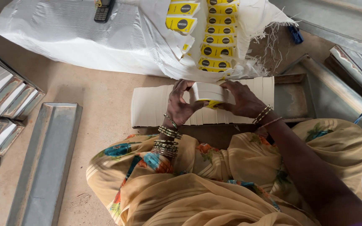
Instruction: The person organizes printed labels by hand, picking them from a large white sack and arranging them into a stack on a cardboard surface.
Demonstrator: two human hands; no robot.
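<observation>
My left hand [180, 104] and my right hand [241, 99] both grip a small bundle of white cards [209, 92] with a yellow edge showing underneath. The bundle is held just above a long row of white cards [149, 105] standing on edge in a metal tray [292, 98]. Bangles circle both wrists. Beyond the row, several yellow packets with dark round marks [216, 39] lie stacked on a white woven sack [84, 33].
A long metal channel [47, 159] lies on the floor at the left. Rows of stacked card bundles in trays [3, 104] sit at the far left. A black phone [103, 10] rests on the sack. More metal trays [348, 71] are at the right.
</observation>
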